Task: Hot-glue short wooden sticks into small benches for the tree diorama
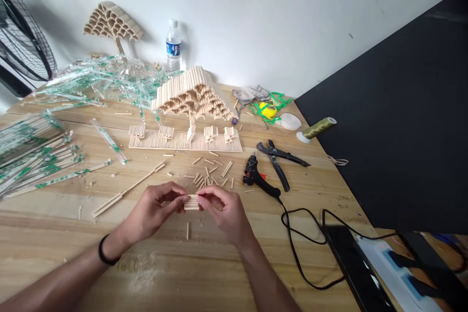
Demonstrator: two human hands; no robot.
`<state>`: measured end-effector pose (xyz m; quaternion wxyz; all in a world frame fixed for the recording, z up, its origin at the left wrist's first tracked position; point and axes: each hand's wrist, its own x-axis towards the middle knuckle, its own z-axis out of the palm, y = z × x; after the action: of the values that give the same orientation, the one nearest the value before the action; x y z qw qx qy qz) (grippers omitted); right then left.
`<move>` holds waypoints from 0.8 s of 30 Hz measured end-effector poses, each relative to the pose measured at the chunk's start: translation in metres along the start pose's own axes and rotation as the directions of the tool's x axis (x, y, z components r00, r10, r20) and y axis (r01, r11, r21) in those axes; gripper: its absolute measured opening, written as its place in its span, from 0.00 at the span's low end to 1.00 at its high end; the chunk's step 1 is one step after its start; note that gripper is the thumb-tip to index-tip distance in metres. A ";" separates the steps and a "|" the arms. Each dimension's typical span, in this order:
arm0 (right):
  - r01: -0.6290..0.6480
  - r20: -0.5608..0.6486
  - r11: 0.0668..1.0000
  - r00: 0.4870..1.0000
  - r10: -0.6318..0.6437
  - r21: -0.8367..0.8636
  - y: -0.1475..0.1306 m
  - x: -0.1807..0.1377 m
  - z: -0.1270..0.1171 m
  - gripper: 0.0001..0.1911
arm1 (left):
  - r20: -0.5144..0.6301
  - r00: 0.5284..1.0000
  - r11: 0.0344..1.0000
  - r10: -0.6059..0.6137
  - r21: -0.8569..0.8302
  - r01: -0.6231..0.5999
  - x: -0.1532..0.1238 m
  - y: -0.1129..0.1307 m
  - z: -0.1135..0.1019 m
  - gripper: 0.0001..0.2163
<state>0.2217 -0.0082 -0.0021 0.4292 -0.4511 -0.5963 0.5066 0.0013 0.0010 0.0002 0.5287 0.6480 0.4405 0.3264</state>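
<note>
Both my hands meet over the wooden table [183, 273] and pinch a small block of short glued chopstick pieces [191, 202]. My left hand [153, 209] grips its left end with curled fingers; a black band circles that wrist. My right hand [223, 212] grips its right end. Just beyond the hands lie several loose cut stick pieces [210, 173]. Farther back stands a chopstick model tree on a stick base [190, 107] with small stick blocks on it.
A black glue gun [258, 178] with its cord and black cutters [280, 158] lie to the right. Long chopsticks [127, 187] and a pile of green-printed wrappers [44, 151] lie left. A water bottle [173, 46], a second stick tree [113, 22], a thread spool [318, 127] and a fan [22, 39] sit farther off.
</note>
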 end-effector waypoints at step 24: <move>0.152 -0.085 0.981 0.983 -0.163 -0.118 -0.002 -0.004 0.004 0.07 | -0.035 0.998 0.997 0.054 -0.056 -0.056 -0.001 0.002 0.002 0.12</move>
<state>0.2188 -0.0133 -0.0007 0.4698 -0.4490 -0.6366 0.4152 0.0031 -0.0013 0.0022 0.5302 0.6392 0.4216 0.3640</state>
